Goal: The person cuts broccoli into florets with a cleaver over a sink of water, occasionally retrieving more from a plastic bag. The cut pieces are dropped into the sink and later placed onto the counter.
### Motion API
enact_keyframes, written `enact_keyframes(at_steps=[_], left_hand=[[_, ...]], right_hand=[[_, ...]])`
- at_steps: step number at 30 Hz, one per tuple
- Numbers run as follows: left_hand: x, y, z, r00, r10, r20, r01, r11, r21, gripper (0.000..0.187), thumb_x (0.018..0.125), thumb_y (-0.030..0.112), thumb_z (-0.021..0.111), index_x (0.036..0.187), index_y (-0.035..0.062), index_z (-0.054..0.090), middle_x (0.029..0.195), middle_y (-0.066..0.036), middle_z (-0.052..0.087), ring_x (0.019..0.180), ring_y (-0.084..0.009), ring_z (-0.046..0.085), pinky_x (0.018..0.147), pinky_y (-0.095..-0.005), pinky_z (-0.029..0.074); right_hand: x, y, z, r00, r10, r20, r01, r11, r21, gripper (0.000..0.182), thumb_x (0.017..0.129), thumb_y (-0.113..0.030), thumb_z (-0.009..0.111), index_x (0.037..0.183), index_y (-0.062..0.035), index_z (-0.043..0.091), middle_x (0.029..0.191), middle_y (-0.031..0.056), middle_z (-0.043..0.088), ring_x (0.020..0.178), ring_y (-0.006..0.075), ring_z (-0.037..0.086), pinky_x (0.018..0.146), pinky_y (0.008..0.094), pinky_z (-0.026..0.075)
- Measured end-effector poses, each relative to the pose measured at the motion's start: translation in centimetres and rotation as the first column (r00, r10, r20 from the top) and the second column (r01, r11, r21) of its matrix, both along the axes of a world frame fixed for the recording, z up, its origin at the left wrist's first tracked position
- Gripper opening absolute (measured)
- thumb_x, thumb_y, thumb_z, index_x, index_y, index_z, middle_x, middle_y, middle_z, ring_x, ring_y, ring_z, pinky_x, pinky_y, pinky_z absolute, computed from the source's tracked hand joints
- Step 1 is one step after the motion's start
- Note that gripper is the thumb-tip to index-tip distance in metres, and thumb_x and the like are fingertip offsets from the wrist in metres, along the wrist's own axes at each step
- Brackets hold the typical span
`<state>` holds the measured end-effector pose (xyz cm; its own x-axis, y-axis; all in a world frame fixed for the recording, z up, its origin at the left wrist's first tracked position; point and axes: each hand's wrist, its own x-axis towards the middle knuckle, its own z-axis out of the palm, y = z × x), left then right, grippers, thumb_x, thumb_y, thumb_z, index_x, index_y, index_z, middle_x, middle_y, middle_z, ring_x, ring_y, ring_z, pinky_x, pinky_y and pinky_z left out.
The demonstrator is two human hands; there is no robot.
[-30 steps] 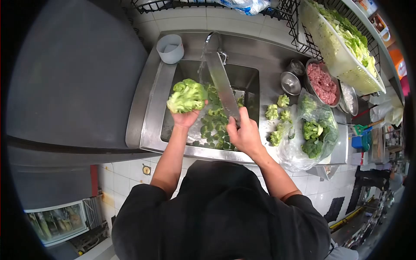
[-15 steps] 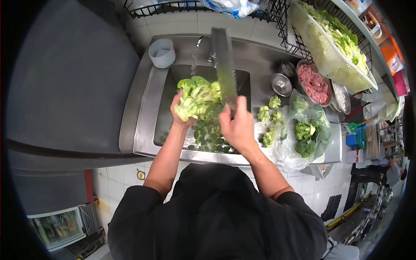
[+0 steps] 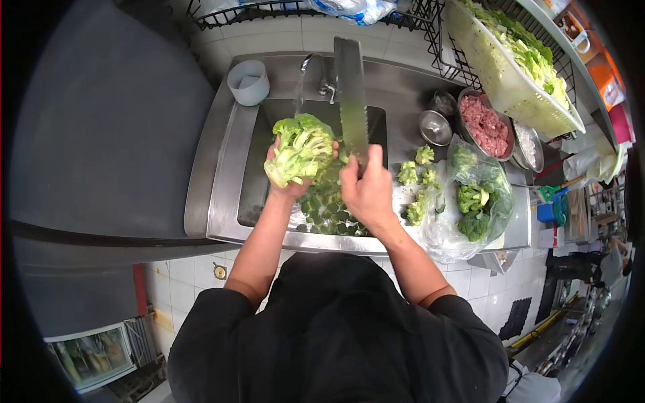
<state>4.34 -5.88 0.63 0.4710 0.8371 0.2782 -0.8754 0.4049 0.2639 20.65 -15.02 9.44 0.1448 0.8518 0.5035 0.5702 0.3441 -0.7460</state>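
Observation:
A partly cut head of broccoli (image 3: 299, 151) rests in my left hand (image 3: 290, 188), whose fingers wrap round it from below, over the sink (image 3: 247, 195). My right hand (image 3: 367, 195) grips the handle of a large knife (image 3: 352, 94). Its broad blade points up and away, just right of the broccoli and apart from it. Beneath both hands, cut broccoli pieces (image 3: 326, 208) float in the sink's water. Several loose florets (image 3: 408, 173) lie on the counter to the right of the sink.
A running tap (image 3: 314, 62) stands behind the sink, with a white tub (image 3: 248, 83) at the back left. On the right are a plastic bag of broccoli (image 3: 485, 201), a small metal bowl (image 3: 436, 128), a bowl of raw meat (image 3: 485, 126) and a basket of leafy greens (image 3: 514, 74).
The broccoli has turned in my left hand and now shows more of its cut stems. The knife blade has slowed and stands more upright, a little further from the broccoli.

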Motion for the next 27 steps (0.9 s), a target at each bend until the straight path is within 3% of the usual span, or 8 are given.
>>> enact_keyframes(at_steps=[7,9,11,14,18,20,23,27], left_hand=[[-3.0,2.9,3.6,0.922,-0.223,-0.317,0.249,0.968,0.041,0.067,0.102,0.051,0.048,0.137,-0.0063,0.054,0.132,-0.025,0.064,0.111,-0.0363,0.068,0.095,-0.0507,0.057],[-3.6,4.3,2.8,0.895,-0.293,-0.335,0.268,0.956,-0.120,0.067,0.102,0.051,0.048,0.133,-0.0081,0.056,0.130,-0.025,0.065,0.110,-0.0353,0.069,0.094,-0.0504,0.058],[-3.8,5.6,2.9,0.907,-0.339,-0.250,0.319,0.941,-0.116,0.082,0.099,0.065,0.048,0.133,-0.0090,0.058,0.131,-0.025,0.064,0.114,-0.0372,0.068,0.096,-0.0525,0.057],[-4.9,5.7,6.5,0.847,-0.516,-0.125,0.520,0.854,0.002,0.114,0.082,0.094,0.038,0.140,-0.0028,0.055,0.140,-0.028,0.059,0.123,-0.0481,0.061,0.103,-0.0592,0.051],[-4.7,4.1,-2.6,0.993,-0.025,-0.117,0.026,1.000,0.009,0.089,0.088,0.088,0.041,0.131,0.0142,0.066,0.136,-0.022,0.063,0.120,-0.0442,0.063,0.099,-0.0668,0.049],[-5.3,3.4,-7.6,0.999,-0.031,0.028,0.034,0.991,-0.130,0.075,0.094,0.079,0.044,0.129,0.0143,0.062,0.126,-0.013,0.067,0.106,-0.0386,0.066,0.102,-0.0623,0.048],[-3.3,2.3,-5.9,0.993,0.067,-0.096,-0.087,0.971,-0.223,0.064,0.097,0.073,0.046,0.118,0.0159,0.066,0.114,-0.009,0.070,0.103,-0.0315,0.068,0.099,-0.0607,0.050],[-1.1,0.7,-0.4,0.974,0.173,-0.145,-0.212,0.924,-0.320,0.056,0.098,0.070,0.050,0.106,0.0175,0.068,0.102,-0.007,0.072,0.098,-0.0286,0.070,0.093,-0.0627,0.052]], right_hand=[[1.1,-1.9,5.4,0.990,0.139,0.018,-0.139,0.990,0.037,0.024,0.092,-0.004,0.065,0.111,0.0020,0.051,0.068,0.0172,0.066,0.056,0.0355,0.068,0.051,0.0418,0.051],[1.1,-2.7,5.9,0.986,0.157,0.056,-0.160,0.986,0.043,0.025,0.092,-0.003,0.065,0.111,0.0023,0.051,0.068,0.0173,0.066,0.056,0.0354,0.068,0.050,0.0413,0.051],[1.1,-3.0,6.1,0.981,0.187,0.052,-0.188,0.982,0.017,0.021,0.095,-0.002,0.063,0.110,0.0023,0.050,0.074,0.0131,0.067,0.059,0.0199,0.067,0.055,0.0327,0.049],[1.0,-3.0,6.1,0.985,0.172,0.032,-0.172,0.985,-0.003,0.022,0.095,-0.003,0.063,0.111,0.0026,0.049,0.075,0.0135,0.068,0.060,0.0206,0.068,0.055,0.0335,0.049],[1.2,-1.9,2.6,0.988,0.151,0.021,-0.151,0.988,0.020,0.027,0.092,-0.004,0.064,0.113,0.0012,0.049,0.069,0.0199,0.066,0.058,0.0404,0.068,0.053,0.0466,0.051],[0.9,-2.5,0.8,0.987,0.159,0.013,-0.156,0.980,-0.122,0.026,0.092,-0.004,0.064,0.113,0.0011,0.049,0.069,0.0201,0.066,0.059,0.0410,0.067,0.053,0.0469,0.051],[0.3,-2.6,0.2,0.983,0.173,0.059,-0.158,0.966,-0.203,0.027,0.091,-0.004,0.065,0.113,0.0023,0.050,0.067,0.0187,0.065,0.056,0.0381,0.067,0.051,0.0452,0.050],[-1.6,-3.5,3.7,0.987,0.159,-0.022,-0.154,0.976,0.152,0.029,0.089,0.000,0.068,0.112,0.0066,0.052,0.065,0.0131,0.063,0.051,0.0264,0.065,0.048,0.0373,0.050]])
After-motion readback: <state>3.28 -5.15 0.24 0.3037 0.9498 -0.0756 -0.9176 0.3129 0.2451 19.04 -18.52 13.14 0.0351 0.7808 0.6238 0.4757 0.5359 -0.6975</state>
